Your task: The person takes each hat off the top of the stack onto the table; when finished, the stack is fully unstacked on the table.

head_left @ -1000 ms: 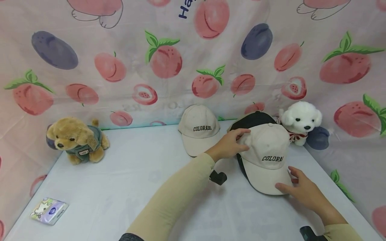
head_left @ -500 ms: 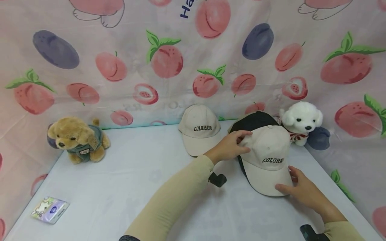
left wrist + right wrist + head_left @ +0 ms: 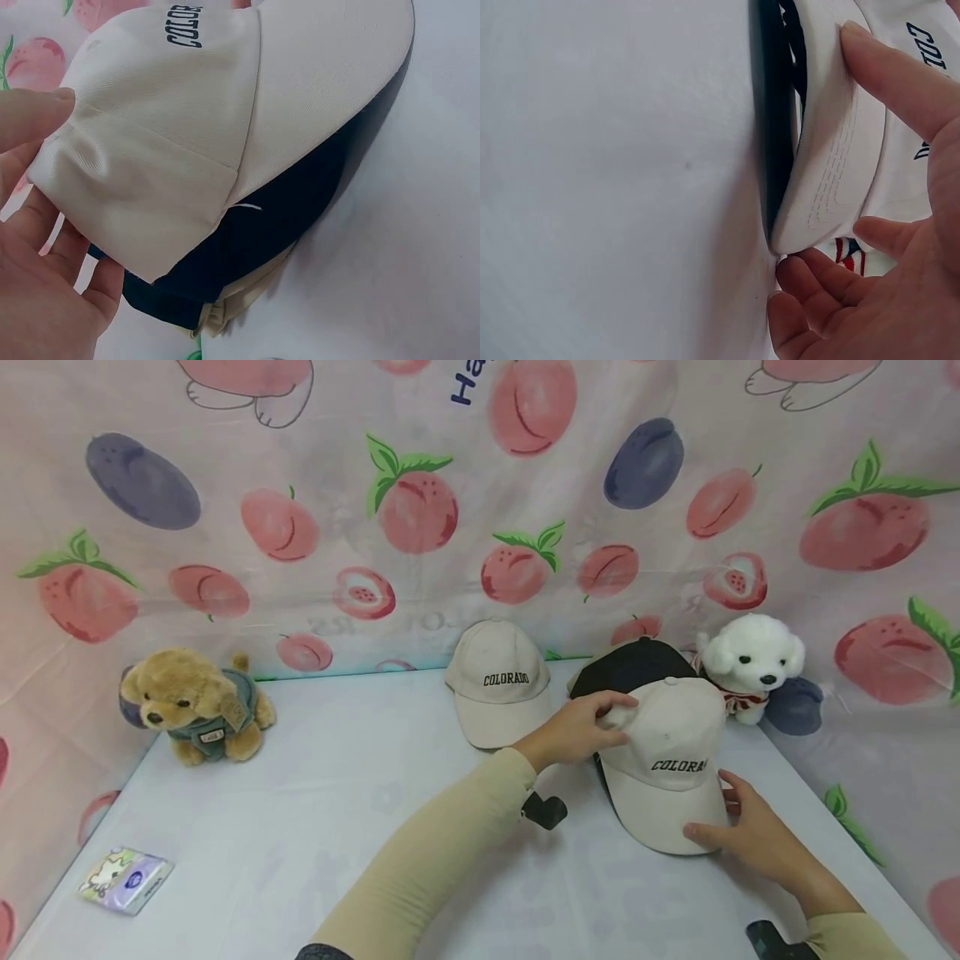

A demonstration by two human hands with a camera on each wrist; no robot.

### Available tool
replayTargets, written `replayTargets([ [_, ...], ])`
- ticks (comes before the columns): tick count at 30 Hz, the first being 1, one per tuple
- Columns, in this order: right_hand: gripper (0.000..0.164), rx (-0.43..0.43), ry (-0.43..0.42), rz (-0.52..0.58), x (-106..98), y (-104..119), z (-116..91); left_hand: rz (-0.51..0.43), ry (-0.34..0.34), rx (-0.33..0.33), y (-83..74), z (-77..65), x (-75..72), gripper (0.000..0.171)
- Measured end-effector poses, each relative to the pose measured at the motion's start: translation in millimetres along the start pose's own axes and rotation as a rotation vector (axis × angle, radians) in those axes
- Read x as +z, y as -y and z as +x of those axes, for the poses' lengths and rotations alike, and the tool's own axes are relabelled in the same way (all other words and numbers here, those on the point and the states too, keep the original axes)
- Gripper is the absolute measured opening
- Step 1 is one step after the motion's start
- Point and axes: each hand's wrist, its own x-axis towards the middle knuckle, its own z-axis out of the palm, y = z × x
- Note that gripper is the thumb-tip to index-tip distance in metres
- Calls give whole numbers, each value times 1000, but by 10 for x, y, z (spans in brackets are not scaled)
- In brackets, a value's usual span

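Observation:
A cream baseball cap (image 3: 667, 735) lettered COLORADO sits over a black cap (image 3: 633, 664) in the head view, its brim toward me. My left hand (image 3: 581, 727) grips the cream cap's left rear side, thumb on the crown and fingers at the back edge in the left wrist view. On the brim's right corner, my right hand (image 3: 757, 835) has its thumb on top and fingers at the edge below, as the right wrist view shows. The black cap (image 3: 255, 232) lies under the cream one, with a beige cap's strap (image 3: 240, 300) visible beneath.
Another beige COLORADO cap (image 3: 498, 685) stands left of the stack near the backdrop. A white plush dog (image 3: 750, 660) sits behind the stack on the right. At far left are a brown plush dog (image 3: 202, 706) and a small tissue pack (image 3: 126, 881).
The cream cap has shifted slightly toward me, uncovering a bit more of the black cap behind it. My left hand has moved slightly right and nearer with it; the right hand barely moves.

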Motion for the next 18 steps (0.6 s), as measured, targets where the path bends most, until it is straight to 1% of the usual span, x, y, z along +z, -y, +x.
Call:
replayTargets([
  [8, 117, -31, -49, -9, 5, 22, -45, 34, 26, 32, -62, -14, 32, 41],
  [12, 115, -50, -71, -26, 0, 33, -58, 24, 13, 44, -80, -26, 50, 39],
  [18, 111, -85, -87, -7, 13, 42, -76, -16, -20, 68, -104, -49, 73, 36],
])
